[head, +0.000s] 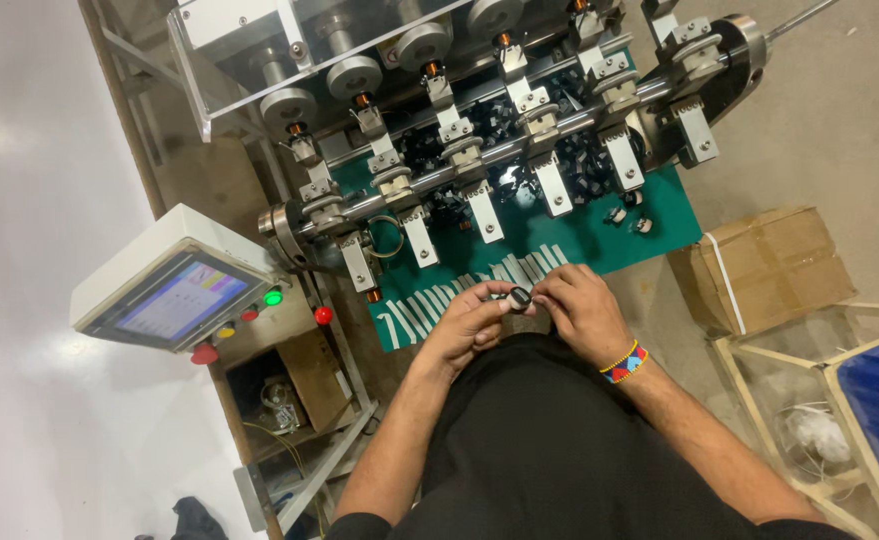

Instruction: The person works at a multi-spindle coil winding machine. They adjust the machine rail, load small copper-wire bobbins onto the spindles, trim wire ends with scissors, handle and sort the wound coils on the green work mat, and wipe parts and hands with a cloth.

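Head view: left hand (469, 325) and right hand (581, 308) share a fingertip grip on a small black ring-shaped part (517, 297) near the green tabletop (649, 215). Slipping fingertips could drop it among loose black parts (569, 165).

A green mat (569, 240) lay at twelve o'clock, white strips (479, 285) striping it. A beaded wristband (626, 362) showed yellow, red and blue at three o'clock.
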